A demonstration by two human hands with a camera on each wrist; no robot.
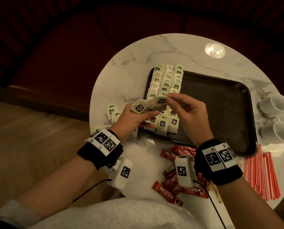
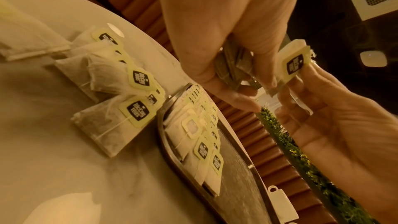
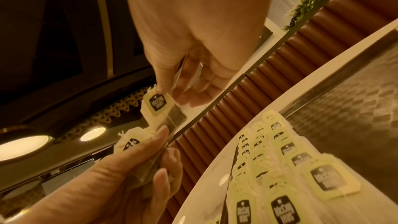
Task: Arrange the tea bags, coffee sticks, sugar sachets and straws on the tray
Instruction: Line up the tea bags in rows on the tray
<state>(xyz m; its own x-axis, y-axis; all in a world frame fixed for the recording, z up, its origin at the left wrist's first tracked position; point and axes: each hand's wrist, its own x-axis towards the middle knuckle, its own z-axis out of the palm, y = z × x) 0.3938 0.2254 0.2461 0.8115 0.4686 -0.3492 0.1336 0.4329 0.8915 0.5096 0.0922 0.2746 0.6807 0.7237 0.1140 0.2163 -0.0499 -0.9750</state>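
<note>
My left hand holds a small bunch of tea bags above the tray's near-left corner. My right hand pinches one tea bag by its green tag, drawn partly off the bunch. In the left wrist view the left hand grips the bunch. The right wrist view shows the right hand pinching the tag. Rows of tea bags fill the left side of the dark tray. Red coffee sticks and red-striped straws lie on the table.
Loose tea bags lie on the round marble table left of the tray. Two white cups lie at the table's right edge. A dark red bench stands behind the table. The tray's right half is bare.
</note>
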